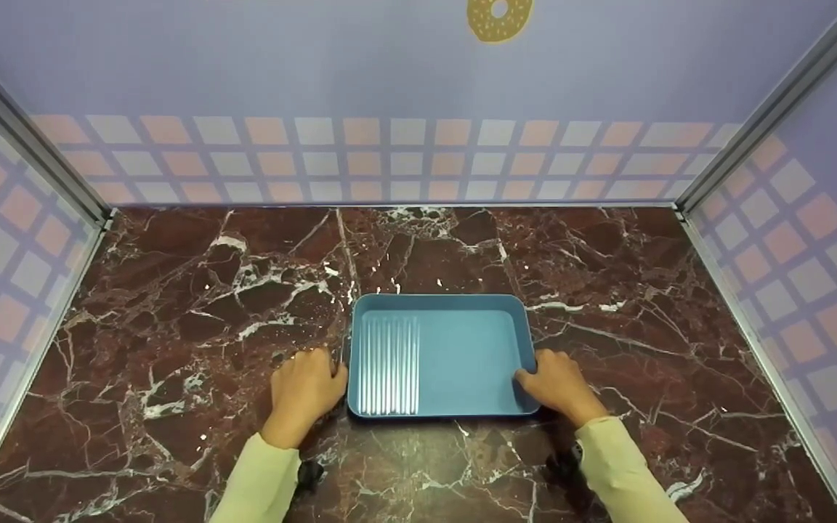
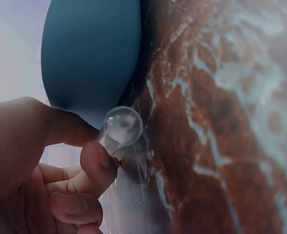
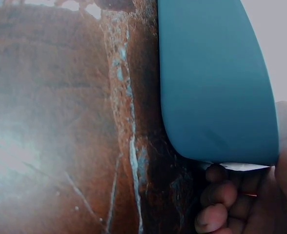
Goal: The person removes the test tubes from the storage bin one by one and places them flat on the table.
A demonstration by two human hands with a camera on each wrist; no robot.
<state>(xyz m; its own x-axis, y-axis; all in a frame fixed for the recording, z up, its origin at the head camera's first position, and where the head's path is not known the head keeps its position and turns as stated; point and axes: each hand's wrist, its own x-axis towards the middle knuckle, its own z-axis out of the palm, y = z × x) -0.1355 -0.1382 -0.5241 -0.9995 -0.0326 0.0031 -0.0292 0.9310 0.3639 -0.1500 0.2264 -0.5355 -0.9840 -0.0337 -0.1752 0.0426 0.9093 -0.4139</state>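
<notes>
A blue rectangular tray (image 1: 473,363) with raised walls sits on the marbled tabletop in front of me. Along its left half lie several clear tubes (image 1: 389,367), side by side and parallel. My left hand (image 1: 307,385) is just outside the tray's left wall. In the left wrist view its thumb and fingers pinch a clear round-ended tube (image 2: 124,126), whose far part is hidden by the hand. At the opposite end, my right hand (image 1: 558,381) grips the tray's right wall, thumb over the rim and curled fingers (image 3: 220,195) outside, low by the tray's corner.
The dark red marbled tabletop (image 1: 193,363) stretches around the tray on all sides. A lilac back wall (image 1: 302,65) with checked squares and side panels (image 1: 818,240) close it in. Dark straps (image 1: 309,476) show below the left sleeve.
</notes>
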